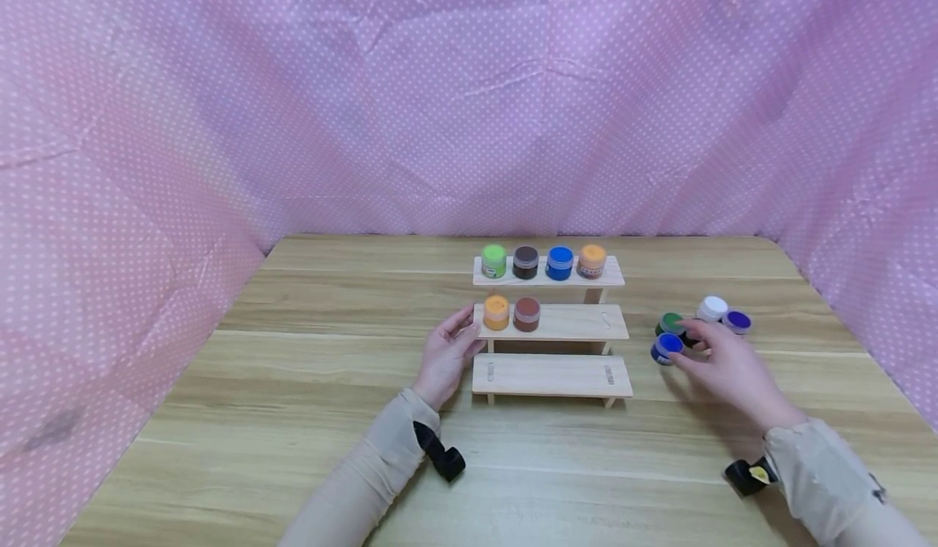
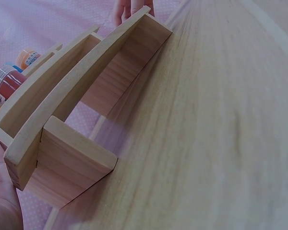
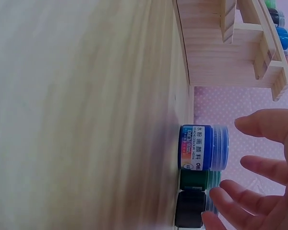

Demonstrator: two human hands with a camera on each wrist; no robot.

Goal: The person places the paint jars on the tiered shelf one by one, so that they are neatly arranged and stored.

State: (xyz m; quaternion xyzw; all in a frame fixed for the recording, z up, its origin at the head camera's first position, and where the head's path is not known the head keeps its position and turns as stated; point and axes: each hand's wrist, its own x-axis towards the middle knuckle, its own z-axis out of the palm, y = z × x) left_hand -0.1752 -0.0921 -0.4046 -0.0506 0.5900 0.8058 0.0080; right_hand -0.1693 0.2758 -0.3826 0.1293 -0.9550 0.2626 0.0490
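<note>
My left hand (image 1: 444, 361) holds the left end of the middle step of a three-step wooden display stand (image 1: 553, 374), thumb in front and fingers behind. Over a cluster of paint jars on the right, my right hand (image 1: 736, 369) hovers with spread, slightly bent fingers. Nearest to its thumb is a blue paint jar (image 3: 197, 147), upright on the table; a gap shows between them in the right wrist view. A green jar (image 3: 194, 180) and a black jar (image 3: 190, 209) stand beside it, close to the other fingertips. White (image 1: 712, 308) and purple (image 1: 737, 321) jars are behind the hand.
Light green (image 1: 494, 261), dark brown (image 1: 525, 263), blue (image 1: 559, 263) and orange (image 1: 591, 262) jars line the top step. Yellow-orange (image 1: 496, 312) and red-brown (image 1: 526, 314) jars stand on the middle step. A pink dotted cloth (image 1: 469, 107) hangs around the wooden table (image 1: 293, 352).
</note>
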